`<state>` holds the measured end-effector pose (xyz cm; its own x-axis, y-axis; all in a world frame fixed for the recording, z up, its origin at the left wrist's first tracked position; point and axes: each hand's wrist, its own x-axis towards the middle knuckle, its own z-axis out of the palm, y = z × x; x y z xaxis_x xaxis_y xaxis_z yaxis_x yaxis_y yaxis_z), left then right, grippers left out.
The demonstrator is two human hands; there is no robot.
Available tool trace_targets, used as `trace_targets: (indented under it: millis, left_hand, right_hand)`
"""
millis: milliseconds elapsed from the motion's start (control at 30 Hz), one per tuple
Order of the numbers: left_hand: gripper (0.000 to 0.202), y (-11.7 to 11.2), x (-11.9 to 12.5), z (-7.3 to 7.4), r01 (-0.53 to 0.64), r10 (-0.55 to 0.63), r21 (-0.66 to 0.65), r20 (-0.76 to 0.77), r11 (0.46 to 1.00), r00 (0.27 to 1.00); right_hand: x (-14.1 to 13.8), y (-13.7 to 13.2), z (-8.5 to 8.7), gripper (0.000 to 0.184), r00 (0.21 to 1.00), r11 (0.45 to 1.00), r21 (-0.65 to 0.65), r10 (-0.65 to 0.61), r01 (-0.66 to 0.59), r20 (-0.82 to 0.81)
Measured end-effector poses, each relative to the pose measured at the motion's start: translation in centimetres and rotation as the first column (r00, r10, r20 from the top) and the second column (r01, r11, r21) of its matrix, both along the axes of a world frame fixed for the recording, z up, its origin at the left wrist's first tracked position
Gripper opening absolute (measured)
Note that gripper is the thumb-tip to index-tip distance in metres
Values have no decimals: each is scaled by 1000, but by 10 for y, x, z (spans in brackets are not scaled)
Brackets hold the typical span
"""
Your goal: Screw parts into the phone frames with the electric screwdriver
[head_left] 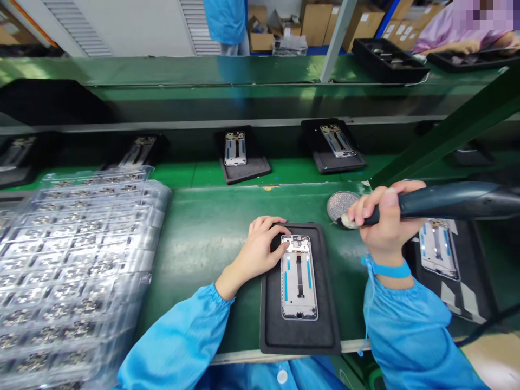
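Observation:
In the middle of the bench a phone mid-frame (pixel 299 309) lies face up in a black tray (pixel 331 325), with a dark ribbon cable and blue strips on it. My left hand (pixel 262 246) rests at the tray's top left corner, fingers apart, thumb touching the upper part of the phone. Wrapped in my right hand (pixel 385 222) is a dark electric screwdriver (pixel 450 200), pointing left. Its tip is over or beside a round metal dish (pixel 341 205); whether they touch I cannot tell. A blue band circles my right wrist.
Stacked clear plastic trays (pixel 81 271) of small parts fill the left. Behind the bench, more phones in black trays (pixel 247 172) line a green belt. Another phone (pixel 439 252) lies right, under the screwdriver. A green post (pixel 450 124) slants across; a person's hands (pixel 467 47) show at the back right.

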<state>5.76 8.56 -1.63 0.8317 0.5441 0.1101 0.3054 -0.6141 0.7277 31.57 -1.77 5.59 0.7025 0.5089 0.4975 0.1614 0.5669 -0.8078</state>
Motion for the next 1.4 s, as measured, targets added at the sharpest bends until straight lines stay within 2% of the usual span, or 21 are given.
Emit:
trace_targets:
  millis: [100,200,367,700,900,1000,1133,1300,1400]
  left_hand:
    - [21,0,1,1,-2,1,-41,-18,999,1000]
    - [23,-2,3,1,-10,8,-59,-25,998,1000]
    - [22,-7,5,4,0,-1,-74,-15,997,1000]
    - [24,-9,9,9,4,-7,-86,-35,996,999]
    - [31,-11,7,9,9,-10,-80,-10,997,1000]
    - [36,-11,6,10,38,-37,-62,17,997,999]
    - [29,-12,8,11,35,-35,-63,2,997,999]
    - [28,-13,12,8,-4,3,-34,-25,999,1000]
    - [44,-11,10,7,43,-43,-1,-36,999,998]
  right_hand:
    - [-35,7,5,37,984,985,17,174,-174,-22]
    - [-61,17,-2,40,950,951,-33,306,-309,-68]
    - [-74,22,-17,46,917,911,-114,388,-397,-89]
    - [-73,19,-21,41,917,905,-152,395,-399,-51]
    - [-72,16,-14,42,930,921,-132,364,-366,-43]
    - [-73,12,-9,39,934,931,-77,355,-357,-38]
    - [-75,11,-4,35,931,930,-43,362,-364,-41]
    - [-66,10,1,41,965,964,-49,260,-261,-30]
    - [-57,9,3,44,977,977,-49,208,-210,-43]
